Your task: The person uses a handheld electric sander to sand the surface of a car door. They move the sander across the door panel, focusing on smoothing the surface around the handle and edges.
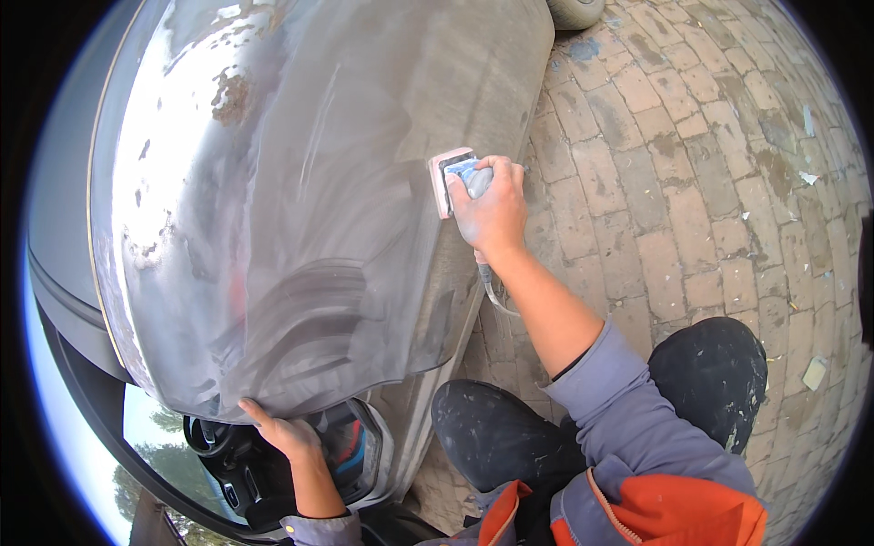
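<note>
My right hand point(496, 211) is closed around the top of a small sander point(440, 187) with a flat, pale pink-edged pad. The pad lies against the lower part of a dull grey car door point(364, 209), near its bottom edge. From the sander's rear a thin hose or cable point(492, 293) hangs past my wrist. At the near edge of the open door my left hand point(289, 437) grips, one digit laid on the outer face; its other fingers are mostly hidden. Sanding smears and bare, shiny patches mark the door's surface.
Below the door edge, the car's interior point(241, 464) shows. Brick paving point(674, 209) spreads to the right, with scraps and a pale block point(815, 373) on it. A tyre point(575, 11) stands at the far end. My bent knees point(708, 378) are close to the door.
</note>
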`<state>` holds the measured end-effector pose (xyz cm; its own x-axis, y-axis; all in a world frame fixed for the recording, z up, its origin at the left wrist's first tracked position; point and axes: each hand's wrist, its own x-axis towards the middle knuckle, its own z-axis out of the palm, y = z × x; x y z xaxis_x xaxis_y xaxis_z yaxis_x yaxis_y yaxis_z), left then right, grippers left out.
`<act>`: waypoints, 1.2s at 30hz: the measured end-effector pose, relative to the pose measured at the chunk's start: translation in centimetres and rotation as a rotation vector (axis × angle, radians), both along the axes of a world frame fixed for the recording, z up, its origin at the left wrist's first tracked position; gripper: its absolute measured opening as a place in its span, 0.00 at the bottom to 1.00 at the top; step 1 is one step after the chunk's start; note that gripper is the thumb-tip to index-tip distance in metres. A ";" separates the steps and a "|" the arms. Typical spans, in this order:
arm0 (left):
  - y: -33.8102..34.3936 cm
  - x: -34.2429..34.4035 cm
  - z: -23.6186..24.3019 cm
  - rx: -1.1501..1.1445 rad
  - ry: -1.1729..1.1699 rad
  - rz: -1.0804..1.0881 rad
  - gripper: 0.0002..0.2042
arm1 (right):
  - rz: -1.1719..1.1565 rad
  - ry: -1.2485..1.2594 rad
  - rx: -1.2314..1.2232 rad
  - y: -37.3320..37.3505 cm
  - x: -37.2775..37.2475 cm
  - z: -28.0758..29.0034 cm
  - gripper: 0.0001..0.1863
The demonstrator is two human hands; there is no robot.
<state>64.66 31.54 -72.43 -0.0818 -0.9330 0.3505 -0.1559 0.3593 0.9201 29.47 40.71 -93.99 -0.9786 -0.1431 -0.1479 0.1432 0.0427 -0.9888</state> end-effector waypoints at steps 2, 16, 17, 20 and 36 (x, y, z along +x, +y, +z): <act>-0.1 0.0 0.0 -0.007 0.004 0.012 0.39 | -0.007 -0.143 -0.012 0.7 -2.6 1.5 0.25; 0.4 -0.2 0.2 -0.014 -0.039 -0.038 0.43 | 0.021 -0.120 -0.203 -0.6 2.8 7.8 0.26; 0.4 -0.2 0.2 -0.016 -0.032 -0.030 0.43 | -0.006 -0.115 -0.137 -0.3 1.7 7.1 0.26; 0.3 -0.1 0.1 -0.021 -0.022 -0.019 0.43 | 0.003 -0.228 -0.009 0.5 -1.7 5.3 0.25; 0.4 -0.4 0.2 0.010 -0.013 -0.052 0.42 | 0.080 0.008 -0.269 0.0 0.4 10.7 0.26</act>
<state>64.31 31.94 -72.22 -0.1349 -0.9309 0.3393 -0.1493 0.3577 0.9218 29.90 40.70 -83.29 -0.9636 -0.2527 -0.0869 0.1424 -0.2108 -0.9671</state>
